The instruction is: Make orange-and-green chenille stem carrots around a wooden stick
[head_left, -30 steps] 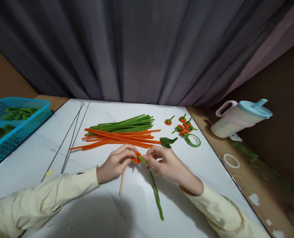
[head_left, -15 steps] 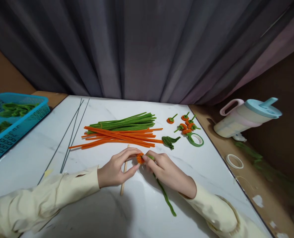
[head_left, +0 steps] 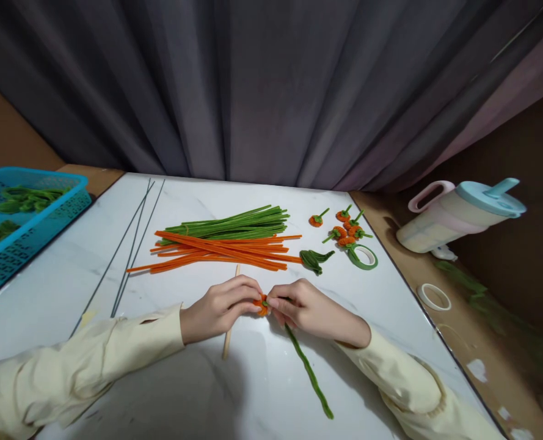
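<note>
Green fuzzy stem (head_left: 308,366) runs diagonally, free end pointing near-right; right hand (head_left: 305,311) pinches it, left hand (head_left: 225,308) grips orange ball (head_left: 262,310).

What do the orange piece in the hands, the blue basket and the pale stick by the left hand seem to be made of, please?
Orange piece: probably chenille stem, matte, going by its soft-looking, ridged surface.
Blue basket: most likely moulded plastic, smooth with a slight sheen, its walls pierced in a regular pattern.
Pale stick: perhaps plain wood, matte, given its even tan colour.

Orng ribbed ball (head_left: 262,310), pt. hidden; grn strip (head_left: 309,370) slanting nearward.
</note>
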A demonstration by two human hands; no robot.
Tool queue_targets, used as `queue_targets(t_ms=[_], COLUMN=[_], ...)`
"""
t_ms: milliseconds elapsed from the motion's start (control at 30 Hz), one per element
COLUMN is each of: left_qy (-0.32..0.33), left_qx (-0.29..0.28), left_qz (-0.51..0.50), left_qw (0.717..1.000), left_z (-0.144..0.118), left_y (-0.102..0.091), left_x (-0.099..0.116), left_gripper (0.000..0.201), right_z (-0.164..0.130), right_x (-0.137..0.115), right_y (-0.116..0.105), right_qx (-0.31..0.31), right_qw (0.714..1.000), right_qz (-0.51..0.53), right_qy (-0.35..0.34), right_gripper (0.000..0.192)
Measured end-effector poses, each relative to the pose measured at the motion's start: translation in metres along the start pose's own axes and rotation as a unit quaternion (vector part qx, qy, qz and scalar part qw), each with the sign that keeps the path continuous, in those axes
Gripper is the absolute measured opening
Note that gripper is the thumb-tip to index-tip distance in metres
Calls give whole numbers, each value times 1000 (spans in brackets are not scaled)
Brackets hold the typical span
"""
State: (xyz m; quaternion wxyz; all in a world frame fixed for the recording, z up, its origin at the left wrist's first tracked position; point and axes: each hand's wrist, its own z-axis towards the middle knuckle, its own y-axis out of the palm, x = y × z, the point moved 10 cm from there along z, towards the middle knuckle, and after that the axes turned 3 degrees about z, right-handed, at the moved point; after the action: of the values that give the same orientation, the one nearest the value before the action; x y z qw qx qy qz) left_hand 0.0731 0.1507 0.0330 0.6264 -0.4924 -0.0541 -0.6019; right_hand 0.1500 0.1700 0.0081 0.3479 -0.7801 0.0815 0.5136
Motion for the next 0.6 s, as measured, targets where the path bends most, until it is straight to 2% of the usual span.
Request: queue_targets(t_ms=[67, 167, 267, 333, 433, 600], left_qy=[2, -34, -128, -198, -263, -290], left_qx=[-7, -17, -36, -43, -41, -41], left_qz=[-11, -52, -131, -209, -301, -336], left_qw=[1000, 998, 982, 957, 916, 895], left_z=[0, 2, 1, -2, -6, -7], left_y=[1, 3, 9, 14, 20, 22], left_x=[2, -3, -22, -35, -47, -52], left_gripper=[14, 9, 2, 5, 10, 15], right_z=[-3, -13, -21, -25, -27, -25], right_x=[-14, -34, -46, -52, -58, -63], right_y=[-1, 10, 20, 21, 18, 5], right_qx=[19, 27, 39, 60, 85, 115], right_qw=[987, 919, 846, 815, 805, 853], right_qz=[-146, -359, -484, -521, -521, -422], right_qy=[-66, -163, -220, -246, -269, -285], right_gripper=[20, 17, 21, 23, 24, 30])
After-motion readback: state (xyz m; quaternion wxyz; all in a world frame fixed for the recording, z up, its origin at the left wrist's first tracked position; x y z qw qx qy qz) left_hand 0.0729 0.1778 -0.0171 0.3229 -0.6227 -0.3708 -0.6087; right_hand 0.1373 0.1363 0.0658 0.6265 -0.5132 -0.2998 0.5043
